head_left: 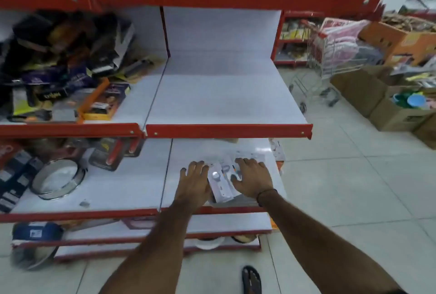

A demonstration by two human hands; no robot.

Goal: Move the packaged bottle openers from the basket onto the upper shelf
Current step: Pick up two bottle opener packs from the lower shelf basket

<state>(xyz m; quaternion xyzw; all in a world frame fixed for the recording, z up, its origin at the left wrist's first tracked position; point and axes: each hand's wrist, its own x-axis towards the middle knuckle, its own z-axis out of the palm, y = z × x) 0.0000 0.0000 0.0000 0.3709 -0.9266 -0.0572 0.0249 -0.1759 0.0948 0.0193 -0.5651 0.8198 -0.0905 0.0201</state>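
Several white packaged bottle openers [221,181] lie in a loose pile on the lower white shelf [132,190] with a red front edge. My left hand [194,181] rests flat on the left side of the pile, fingers spread. My right hand [252,179] lies flat on the right side of the pile, fingers apart. Neither hand is closed around a package. The upper shelf [221,102] above my hands is bare white. No basket is in view.
Boxed kitchen goods [70,69] crowd the upper shelf's left section. A round metal sieve [56,178] and packaged tools sit left on the lower shelf. A shopping trolley [330,58] and cardboard boxes [389,105] stand on the tiled floor to the right.
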